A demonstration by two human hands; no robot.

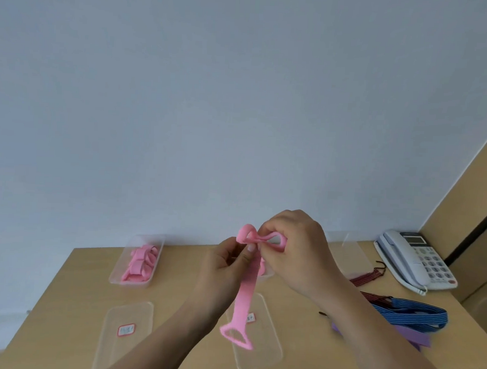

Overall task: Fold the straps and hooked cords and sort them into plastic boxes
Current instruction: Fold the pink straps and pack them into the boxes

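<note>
- Strap, pink and soft-looking, is held up over the middle of the table. Its upper end is curled into a bow-like loop. Its flat band drops toward six o'clock and ends in a triangular open handle.
- The left hand pinches the band just below the loop. The right hand, pressed against it at three o'clock, curls round the loop's other side. Both hands are together, clamped on the strap.
- A clear plastic box at ten o'clock of the hands holds folded pink straps.
- Two flat clear lids with rounded corners lie at seven o'clock and six o'clock, each with a red-bordered label.
- A second clear box stands at three o'clock, with red-and-black striped cords at its near edge.
- Blue striped straps and a purple strap are heaped at four o'clock.
- A pale desk telephone sits at three o'clock.
- The table is smooth light wood laminate. Behind it is a plain blue-grey wall, with a tan panel to the right.
</note>
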